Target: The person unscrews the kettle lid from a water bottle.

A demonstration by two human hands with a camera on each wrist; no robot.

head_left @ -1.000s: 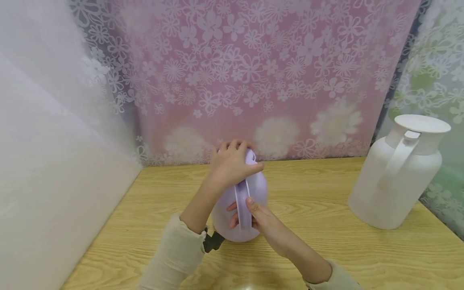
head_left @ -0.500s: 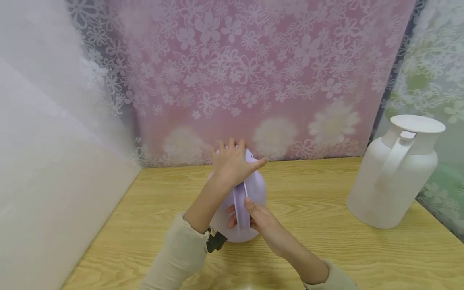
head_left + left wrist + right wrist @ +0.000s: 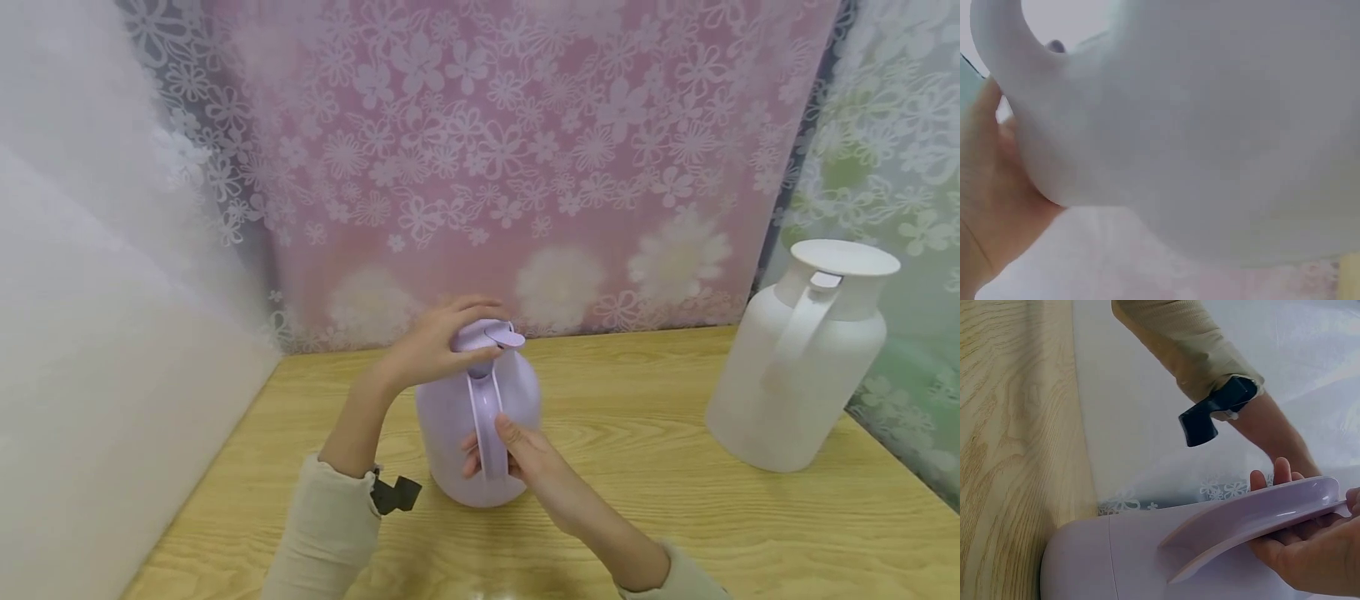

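A lilac thermos jug (image 3: pixel 521 396) stands upright on the wooden table in the head view. My left hand (image 3: pixel 435 346) wraps round its top, thumb on the near side and fingers over the far side of the lid (image 3: pixel 474 335). A small lever (image 3: pixel 507 337) on top points right. My right hand (image 3: pixel 551 479) grips the jug's handle (image 3: pixel 487 412), with the thumb along it and fingertips showing through the loop. In the right wrist view, that handle (image 3: pixel 1260 515) lies inside the hand's curl. Pale jug body (image 3: pixel 1179 125) fills the left wrist view.
A white jug (image 3: pixel 795 375) with its own handle stands to the right on the table (image 3: pixel 622 533). Behind is a pink flowered curtain (image 3: pixel 450 150), and a white sheet (image 3: pixel 112 292) closes off the left side. A black wrist camera (image 3: pixel 397 494) sits on the left sleeve.
My left hand has shifted from lying spread over the top, thumb stuck out right, to wrapping round it from the left. The lid and lever have come into sight. My right hand keeps its grip.
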